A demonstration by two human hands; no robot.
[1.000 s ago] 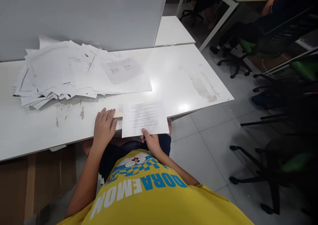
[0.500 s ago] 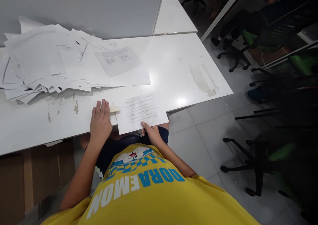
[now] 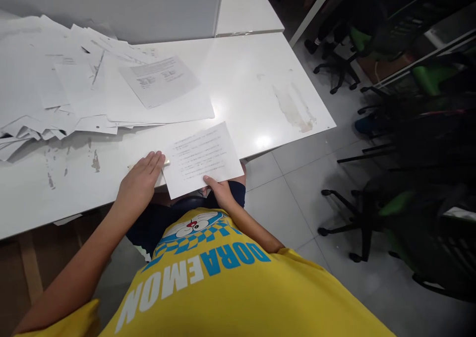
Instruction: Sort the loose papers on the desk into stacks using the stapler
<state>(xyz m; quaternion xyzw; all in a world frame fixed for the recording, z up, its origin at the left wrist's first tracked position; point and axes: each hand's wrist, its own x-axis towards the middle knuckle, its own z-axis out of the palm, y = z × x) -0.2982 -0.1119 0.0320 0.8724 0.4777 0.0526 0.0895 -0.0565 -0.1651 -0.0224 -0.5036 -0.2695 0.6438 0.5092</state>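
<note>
A printed sheet of paper [image 3: 203,157] lies at the near edge of the white table [image 3: 245,84], partly overhanging it. My right hand [image 3: 219,191] pinches its near edge between thumb and fingers. My left hand [image 3: 141,181] rests flat on the table just left of the sheet, fingers together, covering most of a small pale wooden piece [image 3: 166,162] whose end shows at my fingertips.
A large loose pile of white papers [image 3: 74,84] covers the table's far left, with a printed page [image 3: 159,79] on top. A grey partition stands behind. Office chairs [image 3: 372,213] with green seats crowd the tiled floor to the right.
The view has swung left and down. My left hand has turned and slid further over the wooden piece. The sheet in my right hand has tilted slightly.
</note>
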